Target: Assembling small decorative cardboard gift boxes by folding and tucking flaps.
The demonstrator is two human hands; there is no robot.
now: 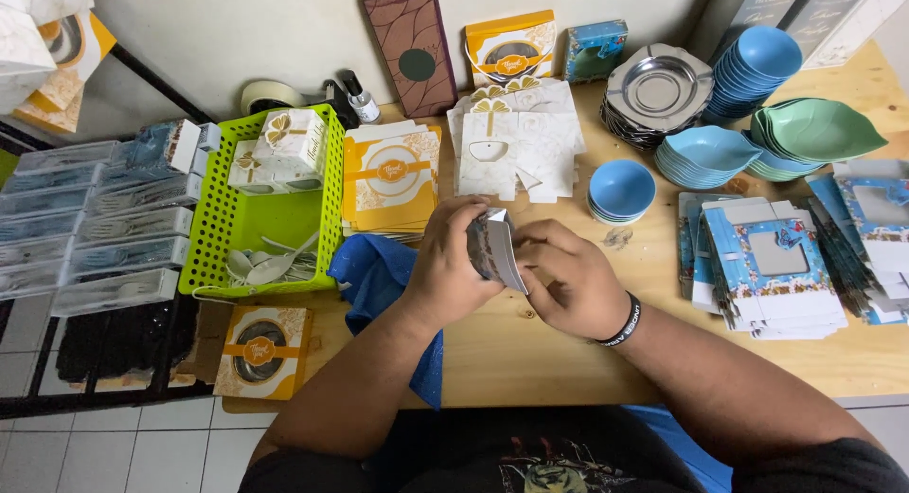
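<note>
- The left hand (445, 261) curls around a small flat-folded card box (494, 249), thumb and fingers pinching its left face; the right hand (568, 280), with a black wristband (622, 322), presses fingertips against the box's lower right edge.
- The box sits in the air between both hands, above the near middle of the wooden worktop (530, 351), tilted with one white edge towards the camera.
- Risk, as I judge it: the thin card may crease or tear at a fold if the right fingers push while the left pinch holds too hard.
- A slip could drop the box onto the blue cloth (379, 275) just left, or knock the stack of yellow box blanks (390, 180) beyond.
- A wide right elbow could brush the blue printed box blanks (772, 275) to the right, which lie loosely fanned.
- The stacked blue bowls (620, 190) just beyond the hands stand near enough to be nudged.
</note>
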